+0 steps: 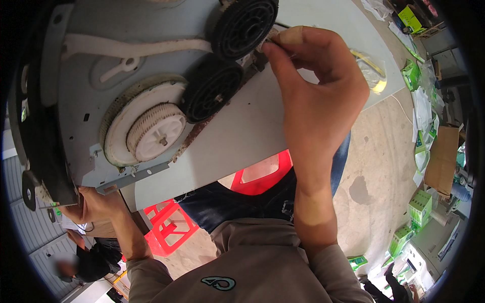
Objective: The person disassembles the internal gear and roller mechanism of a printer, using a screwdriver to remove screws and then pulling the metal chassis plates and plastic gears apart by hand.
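A grey metal machine frame (78,98) fills the upper left, tilted over the table. Mounted on its face are a stepped white gear (161,131) with grime around its rim, two black gears (214,91) and a long white lever (136,49). My left hand (96,204) grips the frame's lower left corner from below, some fingers hidden behind it. Beside the upper black gear, my right hand (323,81) is closed in a pinch at the frame's edge. Whatever lies between thumb and forefinger is too small to make out.
The pale table (212,161) extends under the frame. A clear bag with yellow parts (374,76) lies on its right side. Red plastic stools (169,227) stand below. Along the right are a cardboard box (442,159) and green boxes (419,207). Another person (96,260) is at lower left.
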The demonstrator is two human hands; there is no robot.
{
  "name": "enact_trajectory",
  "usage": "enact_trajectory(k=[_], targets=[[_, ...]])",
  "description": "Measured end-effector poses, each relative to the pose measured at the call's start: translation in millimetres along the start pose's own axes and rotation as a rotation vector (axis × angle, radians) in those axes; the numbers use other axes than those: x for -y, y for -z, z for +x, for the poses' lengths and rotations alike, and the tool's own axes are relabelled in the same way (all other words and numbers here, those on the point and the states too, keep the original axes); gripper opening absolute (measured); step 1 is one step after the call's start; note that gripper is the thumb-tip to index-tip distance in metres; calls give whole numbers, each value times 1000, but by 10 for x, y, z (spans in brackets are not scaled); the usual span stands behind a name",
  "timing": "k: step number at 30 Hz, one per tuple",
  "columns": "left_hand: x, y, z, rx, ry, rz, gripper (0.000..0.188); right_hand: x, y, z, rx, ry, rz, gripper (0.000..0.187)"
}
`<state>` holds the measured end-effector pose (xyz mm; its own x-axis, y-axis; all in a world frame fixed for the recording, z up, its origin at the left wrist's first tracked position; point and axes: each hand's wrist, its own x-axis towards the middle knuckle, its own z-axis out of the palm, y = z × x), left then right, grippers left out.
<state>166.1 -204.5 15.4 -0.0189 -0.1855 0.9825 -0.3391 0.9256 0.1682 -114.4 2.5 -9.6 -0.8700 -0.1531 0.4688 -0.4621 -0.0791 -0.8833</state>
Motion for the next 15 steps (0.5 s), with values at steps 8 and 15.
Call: enact_trajectory(k=[8, 15], targets=[[38, 51, 8, 40, -12, -26, 30, -34, 56, -41, -22, -38, 13, 22], [122, 118, 3, 91, -2, -59, 32, -28, 51, -52, -12, -31, 42, 24]])
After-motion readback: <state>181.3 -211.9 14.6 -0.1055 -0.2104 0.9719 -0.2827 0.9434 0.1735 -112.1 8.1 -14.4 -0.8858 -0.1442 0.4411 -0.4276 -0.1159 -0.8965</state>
